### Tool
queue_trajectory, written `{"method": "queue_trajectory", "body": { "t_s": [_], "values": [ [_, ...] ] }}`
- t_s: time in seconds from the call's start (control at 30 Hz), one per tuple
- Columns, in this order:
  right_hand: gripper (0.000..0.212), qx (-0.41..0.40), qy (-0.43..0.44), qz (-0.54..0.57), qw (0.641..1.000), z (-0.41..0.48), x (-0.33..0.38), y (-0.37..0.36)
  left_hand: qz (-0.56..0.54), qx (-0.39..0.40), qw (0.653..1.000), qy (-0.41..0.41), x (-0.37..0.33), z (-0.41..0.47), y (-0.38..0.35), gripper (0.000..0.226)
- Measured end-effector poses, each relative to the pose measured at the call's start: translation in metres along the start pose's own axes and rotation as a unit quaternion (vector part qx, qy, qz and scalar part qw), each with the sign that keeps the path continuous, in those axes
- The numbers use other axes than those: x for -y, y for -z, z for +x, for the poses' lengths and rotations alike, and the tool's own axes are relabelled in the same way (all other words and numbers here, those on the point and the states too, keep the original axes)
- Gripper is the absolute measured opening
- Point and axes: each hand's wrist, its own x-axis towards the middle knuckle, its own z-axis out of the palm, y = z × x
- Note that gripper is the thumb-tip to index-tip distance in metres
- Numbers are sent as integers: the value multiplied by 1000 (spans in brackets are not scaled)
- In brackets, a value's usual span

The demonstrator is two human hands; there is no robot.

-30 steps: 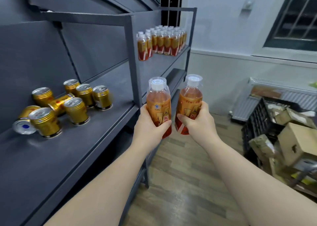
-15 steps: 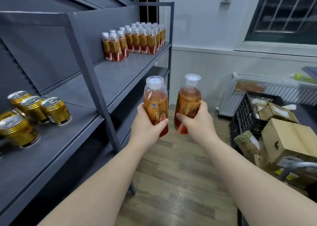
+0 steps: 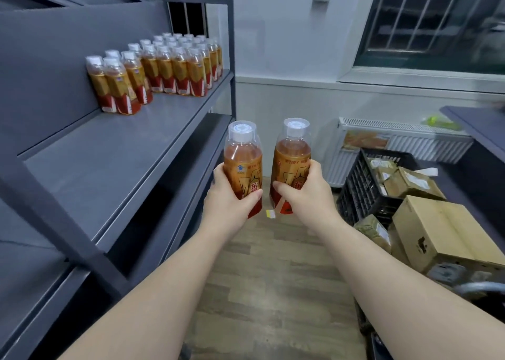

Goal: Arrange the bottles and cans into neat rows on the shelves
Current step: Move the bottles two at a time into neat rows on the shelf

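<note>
Both arms reach out over the wood-look plank floor, and each hand has a bottle. The left hand is wrapped around the lower half of a clear plastic bottle of amber drink with an orange-and-red label and a white cap under a clear overcap, thumb across the front of the label, held upright. Just to its right, the right hand grips a matching amber drink bottle with the same orange-and-red label, also upright, thumb across the front and fingers around the far side. The two bottles stand side by side, close but apart, with a slim gap between them.

Up and to the left of the left hand runs the dark grey metal shelf, its near stretch bare. At its far end, well beyond both hands, stands a packed block of the same amber bottles, lined up in rows, with the nearest few a little stepped out from the block.

To the right of the right hand and lower sits a black plastic crate holding packages, and nearer, an open brown cardboard box. Beyond them, against the wall, a white ribbed radiator. A small yellow scrap lies on the floor between the hands.
</note>
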Motion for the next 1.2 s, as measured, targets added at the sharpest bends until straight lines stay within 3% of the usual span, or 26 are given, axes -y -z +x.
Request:
{"method": "queue_trajectory", "body": {
  "t_s": [0.5,0.97,1.2],
  "values": [
    [58,-7,-5,11,1000,158,-16,-20,0,11,1000,-13,8,153,-56,80],
    [64,61,44,23,997,343,-37,-19,8,-69,997,27,-12,293,-120,79],
    [61,105,65,32,992,406,-36,-52,22,-116,992,54,-3,344,-122,78]
  ]
}}
